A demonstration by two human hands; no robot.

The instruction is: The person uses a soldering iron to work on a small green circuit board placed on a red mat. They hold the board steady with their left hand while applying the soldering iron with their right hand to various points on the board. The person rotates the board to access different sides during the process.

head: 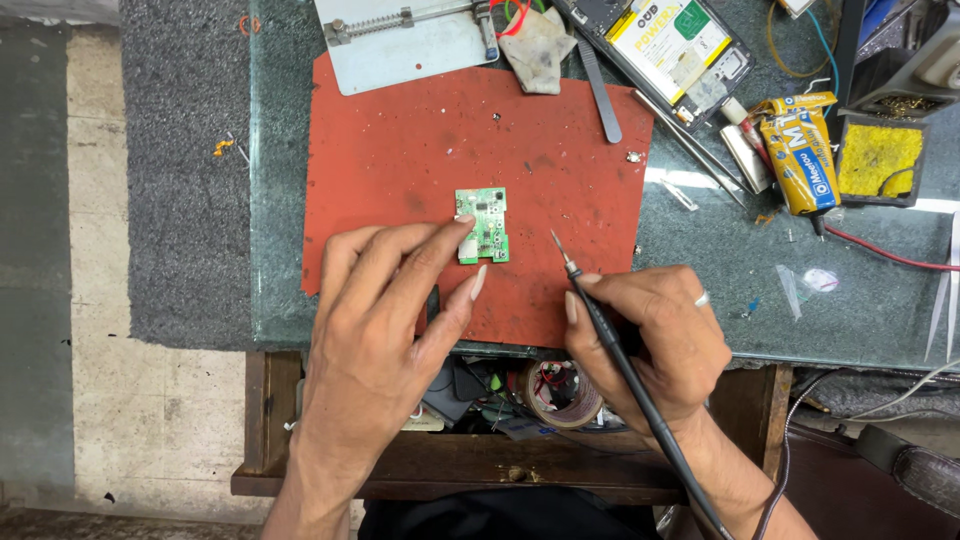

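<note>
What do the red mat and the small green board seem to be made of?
The red mat looks like soft rubber or silicone: matte, stained, with uneven cut edges. The green board, touched by the left hand, looks like rigid laminate with a glossy green coating and tiny soldered parts.

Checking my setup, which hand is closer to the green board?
Left. The left hand touches the green board with a fingertip; the right hand is off to the board's right, holding a soldering iron.
</note>
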